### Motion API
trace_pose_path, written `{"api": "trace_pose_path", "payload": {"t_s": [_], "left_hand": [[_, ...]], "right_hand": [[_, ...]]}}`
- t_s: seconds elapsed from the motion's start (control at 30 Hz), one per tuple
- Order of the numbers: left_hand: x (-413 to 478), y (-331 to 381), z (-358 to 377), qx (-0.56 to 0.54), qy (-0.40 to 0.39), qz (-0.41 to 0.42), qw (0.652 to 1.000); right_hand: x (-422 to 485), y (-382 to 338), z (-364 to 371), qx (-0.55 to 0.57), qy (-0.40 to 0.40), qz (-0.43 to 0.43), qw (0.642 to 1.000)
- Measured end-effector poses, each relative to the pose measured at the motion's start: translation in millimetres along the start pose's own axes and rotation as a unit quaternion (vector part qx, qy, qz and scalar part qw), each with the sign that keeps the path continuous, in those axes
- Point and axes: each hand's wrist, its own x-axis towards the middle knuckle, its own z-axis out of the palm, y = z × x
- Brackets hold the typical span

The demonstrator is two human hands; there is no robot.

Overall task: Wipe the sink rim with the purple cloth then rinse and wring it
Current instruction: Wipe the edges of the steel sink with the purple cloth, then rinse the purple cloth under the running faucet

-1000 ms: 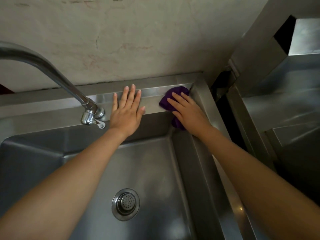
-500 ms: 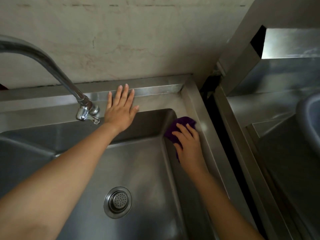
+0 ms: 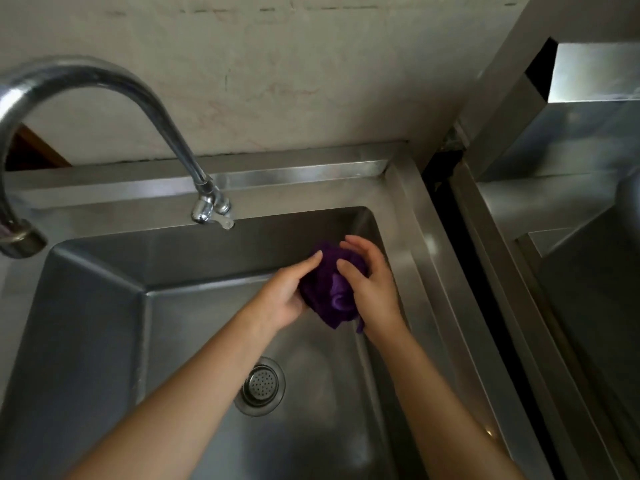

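The purple cloth is bunched up between both my hands, held over the right part of the steel sink basin. My left hand cups it from the left with fingers along its top. My right hand wraps it from the right, fingers curled over the cloth. The sink rim runs along the back and right side, a little beyond the hands. The curved faucet arcs to the left; no water is seen running from its spout.
The drain strainer sits in the basin floor below my arms. A tap valve stands at the back rim. A dark gap separates the sink from a steel counter on the right. A stained wall rises behind.
My right hand brought the cloth off the right rim and down over the basin. My left hand left the back rim and came to the cloth, so both hands now hold it.
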Motion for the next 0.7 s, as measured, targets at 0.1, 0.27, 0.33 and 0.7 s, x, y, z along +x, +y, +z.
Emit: {"api": "trace_pose_path", "payload": {"t_s": [0.1, 0.27, 0.33, 0.7], "left_hand": [[-15, 9, -25, -0.029, 0.023, 0.055, 0.998], [-56, 33, -62, 0.041, 0.021, 0.189, 0.981], [-78, 37, -71, 0.067, 0.001, 0.211, 0.975], [-135, 26, -141, -0.141, -0.005, 0.147, 0.979]], "right_hand": [[1, 0, 13, -0.062, -0.047, 0.088, 0.993], [-1, 5, 49, -0.031, -0.207, 0.259, 0.943], [-3, 3, 67, 0.014, -0.256, 0.290, 0.922], [-22, -25, 147, -0.095, -0.281, -0.003, 0.955]]}}
